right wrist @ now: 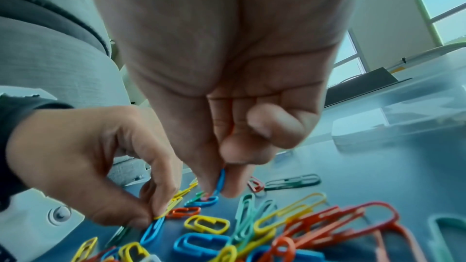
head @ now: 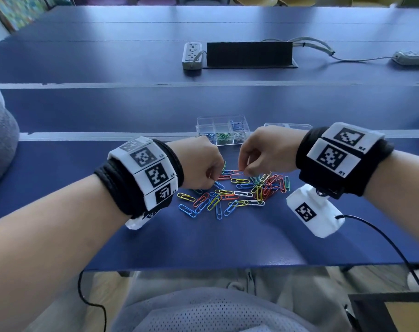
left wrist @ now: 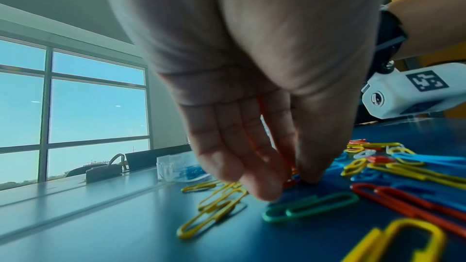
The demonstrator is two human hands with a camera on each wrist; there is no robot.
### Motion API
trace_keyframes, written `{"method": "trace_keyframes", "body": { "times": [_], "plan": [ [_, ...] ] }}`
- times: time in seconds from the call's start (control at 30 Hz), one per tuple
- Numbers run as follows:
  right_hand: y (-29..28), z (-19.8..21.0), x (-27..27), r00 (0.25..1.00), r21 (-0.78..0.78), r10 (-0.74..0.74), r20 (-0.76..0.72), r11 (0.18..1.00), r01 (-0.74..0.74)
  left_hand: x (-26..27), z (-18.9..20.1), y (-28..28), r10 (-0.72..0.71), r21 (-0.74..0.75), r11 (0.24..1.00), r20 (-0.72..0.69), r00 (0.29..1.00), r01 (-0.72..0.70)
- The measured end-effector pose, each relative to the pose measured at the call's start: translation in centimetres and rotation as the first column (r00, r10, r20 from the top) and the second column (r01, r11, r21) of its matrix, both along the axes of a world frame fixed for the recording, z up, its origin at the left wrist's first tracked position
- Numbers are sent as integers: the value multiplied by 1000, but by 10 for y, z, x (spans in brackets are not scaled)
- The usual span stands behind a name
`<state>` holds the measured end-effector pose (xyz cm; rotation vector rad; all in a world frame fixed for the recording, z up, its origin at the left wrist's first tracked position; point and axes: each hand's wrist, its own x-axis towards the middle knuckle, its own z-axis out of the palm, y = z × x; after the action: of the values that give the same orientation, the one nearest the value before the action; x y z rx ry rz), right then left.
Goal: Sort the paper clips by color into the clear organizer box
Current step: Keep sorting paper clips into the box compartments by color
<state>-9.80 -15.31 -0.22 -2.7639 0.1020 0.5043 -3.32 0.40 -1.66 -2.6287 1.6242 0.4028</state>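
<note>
Fingers of the right hand (right wrist: 227, 119) pinch a blue clip (right wrist: 219, 181); the left hand (right wrist: 95, 166) seems to pinch a yellow clip (right wrist: 174, 202) on the tabletop (head: 203, 240).

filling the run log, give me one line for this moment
left hand: pinching clips in pile | right hand: pinching blue clip | organizer box: partly filled

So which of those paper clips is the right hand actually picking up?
The blue paper clip, pinched upright between the right hand thumb and fingertip. The other clips lie flat on the table, apart from whatever the left hand pinches.
</note>
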Motion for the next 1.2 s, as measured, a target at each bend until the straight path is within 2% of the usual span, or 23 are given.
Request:
{"method": "trace_keyframes", "body": {
  "times": [0.2,0.3,0.4,0.53,0.6,0.7,0.77,0.9,1.07,1.2],
  "plan": [
    [-11,-6,3,998,157,-25,-64,987,35,6,0,-3,11,-29,999,-56,998,-13],
    [-14,-6,1,998,179,-58,-30,982,62,6,0,-8,-49,39,998,-41,998,51],
    [-6,-3,-6,1000,91,-12,4,996,12,5,-2,-10,-64,50,997,-27,998,65],
    [13,-4,-19,988,-186,156,23,971,-149,4,-3,-6,-57,13,998,-22,998,58],
    [16,-6,-19,985,-276,162,57,951,-140,3,-3,-4,-42,-18,999,-34,999,41],
    [17,-5,-18,991,-303,127,39,947,-109,3,0,-3,39,-97,994,-64,997,-45],
    [17,-4,-19,987,-303,159,25,942,-144,3,3,-5,92,-134,986,-62,994,-99],
    [16,-6,-20,974,-307,228,18,928,-211,5,8,-7,123,-93,988,-38,992,-126],
    [16,-4,-16,971,-299,236,30,929,-217,10,4,-7,192,-131,967,-179,965,-217],
    [16,-5,-14,962,-311,267,52,920,-238,5,1,-13,192,-151,964,-168,967,-218]
  ]
}}
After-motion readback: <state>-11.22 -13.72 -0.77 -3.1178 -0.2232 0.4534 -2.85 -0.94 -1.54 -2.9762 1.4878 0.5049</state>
